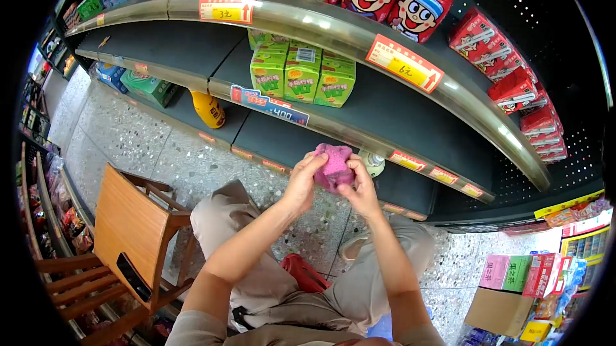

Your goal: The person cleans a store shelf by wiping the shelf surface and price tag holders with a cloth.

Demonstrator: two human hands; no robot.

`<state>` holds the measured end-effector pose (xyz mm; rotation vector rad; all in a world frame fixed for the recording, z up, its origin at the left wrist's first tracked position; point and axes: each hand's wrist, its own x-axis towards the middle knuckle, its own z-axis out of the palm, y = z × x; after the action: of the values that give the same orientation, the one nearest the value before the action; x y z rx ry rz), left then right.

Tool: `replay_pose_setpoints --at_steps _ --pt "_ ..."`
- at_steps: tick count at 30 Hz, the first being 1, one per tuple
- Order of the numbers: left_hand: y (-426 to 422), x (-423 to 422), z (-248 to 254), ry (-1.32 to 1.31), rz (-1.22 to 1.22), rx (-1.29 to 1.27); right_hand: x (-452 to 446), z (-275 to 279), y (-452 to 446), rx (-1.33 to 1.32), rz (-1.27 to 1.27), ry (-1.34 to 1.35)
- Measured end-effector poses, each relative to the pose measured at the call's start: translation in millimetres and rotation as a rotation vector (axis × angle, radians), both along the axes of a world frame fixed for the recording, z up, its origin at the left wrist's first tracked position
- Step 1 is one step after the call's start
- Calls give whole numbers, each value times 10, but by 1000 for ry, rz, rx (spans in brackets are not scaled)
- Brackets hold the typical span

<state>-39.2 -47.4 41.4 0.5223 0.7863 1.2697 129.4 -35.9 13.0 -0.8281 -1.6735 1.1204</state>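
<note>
The left hand (305,178) and right hand (362,189) are both closed on a crumpled pink cloth (335,166), held in front of the shelving (314,22), bunched rather than spread. Green drink cartons (301,75) stand on the middle shelf (398,115); how much work is done or left, I cannot tell

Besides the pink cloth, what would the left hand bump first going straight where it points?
The left hand would probably meet the middle shelf's front edge, beyond the pink cloth; depth is unclear.
</note>
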Motion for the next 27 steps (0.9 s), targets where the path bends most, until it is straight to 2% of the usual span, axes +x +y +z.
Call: replay_pose_setpoints --at_steps 1,4,5,8,11,15,17,20,21,23,26,27 --pt "-8 -25 31 25 4 41 -28 19 -7 -84 89 197" --pt "-26 -71 90 137 -23 164 -71 189 -126 -335 -46 219" --pt "-40 -94 102 185 -38 201 -85 214 -171 -493 -111 318" --pt "-61 -199 148 307 -124 294 -94 314 -235 -756 -55 555" --pt "-38 -272 63 395 -121 435 -21 198 -293 -695 -102 528" --pt "-51 -329 31 568 -71 332 27 345 -367 -529 -97 609" --pt "-57 -344 -72 591 -102 201 33 372 -384 -394 -129 512" --pt "-90 -359 -94 675 -268 183 49 373 -358 -151 -176 385" --pt "-115 -364 22 789 -389 187 49 362 -342 -63 -191 344" --pt "-186 -376 352 1013 -630 192 -30 331 -348 -185 -158 586" --pt "-261 -398 166 1238 -606 459 -113 237 -302 -333 -160 852" --pt "-240 -442 253 1272 -644 422 -139 214 -280 -375 -172 926"
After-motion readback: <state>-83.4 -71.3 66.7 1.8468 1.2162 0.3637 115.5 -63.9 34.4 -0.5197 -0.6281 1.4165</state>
